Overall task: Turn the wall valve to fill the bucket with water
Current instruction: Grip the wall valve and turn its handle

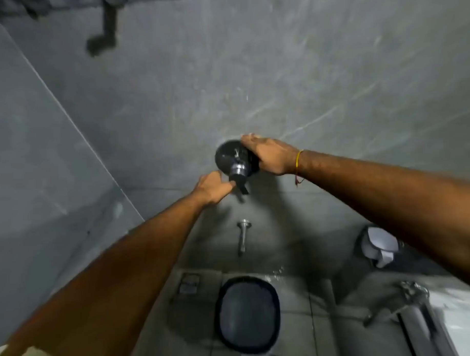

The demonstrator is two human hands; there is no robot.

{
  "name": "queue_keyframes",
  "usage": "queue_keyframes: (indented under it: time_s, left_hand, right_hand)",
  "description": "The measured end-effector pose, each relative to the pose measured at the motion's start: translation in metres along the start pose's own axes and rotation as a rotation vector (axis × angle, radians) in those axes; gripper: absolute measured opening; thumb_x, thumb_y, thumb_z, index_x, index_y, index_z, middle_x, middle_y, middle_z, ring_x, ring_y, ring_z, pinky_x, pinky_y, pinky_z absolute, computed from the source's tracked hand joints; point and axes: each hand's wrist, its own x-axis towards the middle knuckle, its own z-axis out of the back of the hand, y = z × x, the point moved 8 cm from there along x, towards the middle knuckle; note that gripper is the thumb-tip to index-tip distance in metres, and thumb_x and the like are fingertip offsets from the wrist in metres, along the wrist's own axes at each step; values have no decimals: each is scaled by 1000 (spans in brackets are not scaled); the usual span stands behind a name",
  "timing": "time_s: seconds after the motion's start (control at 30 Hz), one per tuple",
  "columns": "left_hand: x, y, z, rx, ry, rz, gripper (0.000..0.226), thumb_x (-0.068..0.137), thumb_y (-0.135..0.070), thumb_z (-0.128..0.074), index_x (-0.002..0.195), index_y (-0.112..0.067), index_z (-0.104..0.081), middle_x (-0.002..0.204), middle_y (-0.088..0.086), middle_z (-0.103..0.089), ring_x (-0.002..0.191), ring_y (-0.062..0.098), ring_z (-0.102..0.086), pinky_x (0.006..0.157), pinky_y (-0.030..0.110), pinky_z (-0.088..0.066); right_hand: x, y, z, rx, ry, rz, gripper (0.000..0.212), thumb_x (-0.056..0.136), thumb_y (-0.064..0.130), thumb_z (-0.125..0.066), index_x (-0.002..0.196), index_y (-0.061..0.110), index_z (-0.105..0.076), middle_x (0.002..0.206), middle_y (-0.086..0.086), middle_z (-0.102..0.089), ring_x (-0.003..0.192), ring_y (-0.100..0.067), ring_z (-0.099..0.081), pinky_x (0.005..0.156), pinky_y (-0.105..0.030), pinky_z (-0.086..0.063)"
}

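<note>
A dark round wall valve [229, 158] with a metal stem and a black lever [240, 181] sits on the grey tiled wall. My left hand [214, 188] pinches the lever from the lower left. My right hand [270, 155] rests on the valve's right edge, fingers curled over its rim. Below the valve a chrome spout [242, 237] sticks out of the wall. A dark blue bucket [248, 314] stands on the floor under the spout. No clear stream of water shows from the spout.
A floor drain grate [189, 283] lies left of the bucket. A small bin with a white liner [380, 246] stands at the right. A metal hose fitting [411, 294] and a white fixture [462, 321] fill the lower right. A black pipe [106, 30] hangs at the upper left.
</note>
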Motion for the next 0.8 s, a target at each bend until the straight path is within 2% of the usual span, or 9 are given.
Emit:
queue_keyframes:
  time_s: [0.03,0.1,0.17,0.27,0.33,0.43,0.5,0.6,0.8]
  left_hand:
    - [6,3,-13,-21,38,46,68,79,-52,-61,133,-11,-55,139,18,-58,125,37,-56,94,35,-43]
    - [21,12,-45,-92,93,113,42,80,-45,-66,113,-20,-63,128,16,-62,111,34,-59,83,30,-39]
    - [31,18,-73,-189,128,184,25,79,-36,-72,97,-24,-60,117,11,-64,101,29,-59,80,30,-42]
    - [44,20,-102,-319,148,281,45,75,-27,-78,116,-13,-63,118,9,-63,111,29,-61,92,37,-51]
    - [53,20,-116,-410,141,339,42,77,-21,-78,114,-9,-62,118,11,-63,112,31,-61,91,38,-52]
    - [60,21,-123,-527,54,352,32,80,-12,-73,110,-2,-69,117,15,-70,111,33,-65,98,44,-52]
    - [58,24,-117,-452,6,283,26,88,-18,-65,110,-4,-68,111,17,-72,106,34,-66,98,47,-52]
    - [57,26,-106,-207,51,199,36,97,-32,-56,120,-6,-63,118,20,-68,110,36,-64,100,46,-50]
    - [61,24,-106,-72,-4,128,36,93,-28,-62,123,-6,-60,118,17,-68,110,33,-65,97,38,-51]
  right_hand:
    - [7,-4,-9,-39,3,21,79,89,6,-58,161,1,-25,162,-28,-35,148,-42,-41,123,-48,-35]
    - [18,-15,-28,-67,11,55,82,93,7,-55,164,2,-15,172,-24,-16,158,-38,-24,130,-44,-24]
    - [28,-19,-43,-82,-9,104,78,97,10,-51,165,4,-14,174,-19,-10,161,-36,-15,132,-44,-18]
    - [40,-21,-58,-182,-40,209,73,99,13,-49,165,4,-17,174,-18,-12,161,-36,-13,133,-45,-14]
    - [45,-21,-66,-258,-48,260,75,94,9,-48,163,0,-21,173,-21,-15,161,-38,-15,132,-47,-18]
    - [49,-22,-65,-359,-89,310,75,90,7,-49,161,-3,-26,171,-24,-21,159,-40,-20,132,-48,-19]
    - [51,-23,-62,-392,-113,351,71,92,8,-50,160,-3,-29,169,-25,-26,158,-41,-24,131,-49,-22]
    - [53,-22,-59,-384,-123,372,63,99,11,-47,158,-3,-32,166,-27,-31,156,-44,-28,128,-53,-29]
    - [60,-19,-57,-384,-112,385,62,98,13,-46,157,-4,-34,163,-29,-34,154,-44,-30,128,-54,-29]
